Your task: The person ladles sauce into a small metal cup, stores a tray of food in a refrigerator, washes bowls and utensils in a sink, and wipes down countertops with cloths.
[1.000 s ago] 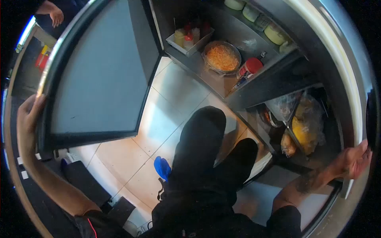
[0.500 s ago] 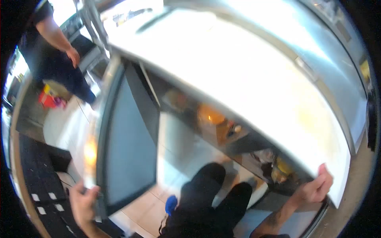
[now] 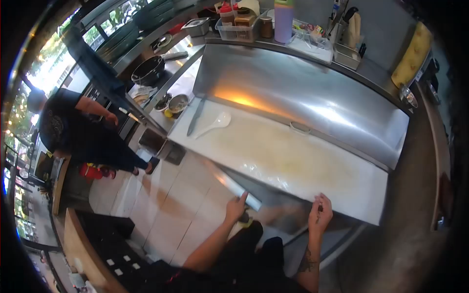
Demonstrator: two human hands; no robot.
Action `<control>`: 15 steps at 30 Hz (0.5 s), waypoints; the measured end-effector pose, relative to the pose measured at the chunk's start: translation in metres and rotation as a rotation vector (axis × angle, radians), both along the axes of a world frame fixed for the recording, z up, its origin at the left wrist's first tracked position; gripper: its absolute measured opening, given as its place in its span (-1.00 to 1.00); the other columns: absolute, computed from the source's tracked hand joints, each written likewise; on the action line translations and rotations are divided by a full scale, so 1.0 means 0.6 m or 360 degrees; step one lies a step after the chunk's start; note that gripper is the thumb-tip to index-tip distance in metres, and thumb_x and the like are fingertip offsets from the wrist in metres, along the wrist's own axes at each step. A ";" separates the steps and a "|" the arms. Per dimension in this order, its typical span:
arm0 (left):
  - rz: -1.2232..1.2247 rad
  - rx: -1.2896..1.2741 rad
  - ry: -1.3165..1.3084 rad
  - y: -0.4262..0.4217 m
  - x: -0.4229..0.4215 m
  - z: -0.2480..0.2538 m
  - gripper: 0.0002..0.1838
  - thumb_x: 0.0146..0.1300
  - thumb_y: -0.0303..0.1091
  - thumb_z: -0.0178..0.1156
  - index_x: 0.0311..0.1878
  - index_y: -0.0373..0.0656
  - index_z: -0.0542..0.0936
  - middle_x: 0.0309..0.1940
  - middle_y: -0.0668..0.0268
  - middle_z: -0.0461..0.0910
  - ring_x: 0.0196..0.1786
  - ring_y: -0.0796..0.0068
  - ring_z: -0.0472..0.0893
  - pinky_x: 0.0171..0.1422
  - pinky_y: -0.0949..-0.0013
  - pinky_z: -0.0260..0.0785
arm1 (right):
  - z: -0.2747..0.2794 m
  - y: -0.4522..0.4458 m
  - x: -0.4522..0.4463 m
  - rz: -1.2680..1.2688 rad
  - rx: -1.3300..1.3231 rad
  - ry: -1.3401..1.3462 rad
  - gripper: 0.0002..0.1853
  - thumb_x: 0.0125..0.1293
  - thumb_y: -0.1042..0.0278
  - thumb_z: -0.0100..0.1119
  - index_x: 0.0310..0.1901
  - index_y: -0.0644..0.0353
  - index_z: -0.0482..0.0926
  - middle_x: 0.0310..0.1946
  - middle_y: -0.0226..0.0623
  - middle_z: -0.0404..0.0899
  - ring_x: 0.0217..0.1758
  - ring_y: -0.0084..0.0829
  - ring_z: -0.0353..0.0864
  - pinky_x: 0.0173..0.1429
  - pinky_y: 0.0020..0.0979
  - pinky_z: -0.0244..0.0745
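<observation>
Head view: left hand [image 3: 235,207] against the silver-edged rectangular door [image 3: 251,200] on the near side of the long white-topped bench [image 3: 293,156]; right hand [image 3: 320,212], farther right, at its near edge. Whether either's fingers grip, I cannot tell. Swing the door gently, fingers clear of its rim.

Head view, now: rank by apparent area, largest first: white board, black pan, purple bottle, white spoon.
1. white board, by far
2. black pan and purple bottle: too alike to rank
3. white spoon

Apparent size only; the pan and bottle look farther away than the board.
</observation>
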State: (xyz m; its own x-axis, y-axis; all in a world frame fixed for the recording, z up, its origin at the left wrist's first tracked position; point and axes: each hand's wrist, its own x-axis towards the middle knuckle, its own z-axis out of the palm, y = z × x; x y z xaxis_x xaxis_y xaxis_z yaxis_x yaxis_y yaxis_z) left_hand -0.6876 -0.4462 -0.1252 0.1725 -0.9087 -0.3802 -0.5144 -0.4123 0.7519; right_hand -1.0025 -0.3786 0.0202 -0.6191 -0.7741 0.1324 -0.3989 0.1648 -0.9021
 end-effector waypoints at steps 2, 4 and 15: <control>-0.0049 -0.0010 0.0108 -0.006 0.020 -0.031 -0.26 0.53 0.26 0.12 -0.09 -0.43 0.74 -0.23 -0.22 0.76 -0.06 -0.14 0.78 0.10 0.06 0.59 | 0.021 0.082 -0.014 -0.0151 0.0055 0.0424 -0.60 0.37 0.32 0.33 0.17 0.35 0.68 0.27 0.07 0.62 0.24 0.03 0.65 0.38 -0.05 0.51; 0.0193 0.0048 0.0300 -0.045 0.044 0.049 -0.35 0.54 0.14 0.16 -0.07 -0.44 0.74 -0.23 -0.14 0.78 -0.11 0.01 0.80 0.07 0.11 0.60 | 0.011 0.193 -0.047 -0.0426 0.0294 0.0929 -0.27 0.33 0.19 0.39 0.44 0.37 0.41 0.45 0.16 0.40 0.49 0.13 0.39 0.59 0.06 0.22; 0.0429 0.0044 0.0749 -0.272 0.241 0.236 -0.49 0.51 -0.01 0.32 -0.06 -0.44 0.72 -0.22 0.10 0.75 -0.20 0.39 0.72 -0.07 0.30 0.57 | -0.082 0.292 0.131 -0.0820 0.1422 -0.0682 -0.12 0.48 -0.09 0.33 0.52 0.55 0.31 0.47 0.20 0.47 0.49 0.04 0.53 0.51 -0.04 0.42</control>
State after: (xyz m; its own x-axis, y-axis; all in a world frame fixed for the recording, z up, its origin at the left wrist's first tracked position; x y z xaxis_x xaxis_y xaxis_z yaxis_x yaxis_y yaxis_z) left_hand -0.5427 -0.6094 0.0166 0.2032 -0.8444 -0.4957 0.0022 -0.5059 0.8626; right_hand -0.9236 -0.2032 -0.0292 -0.7546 -0.1223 -0.6447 0.2193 0.8790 -0.4235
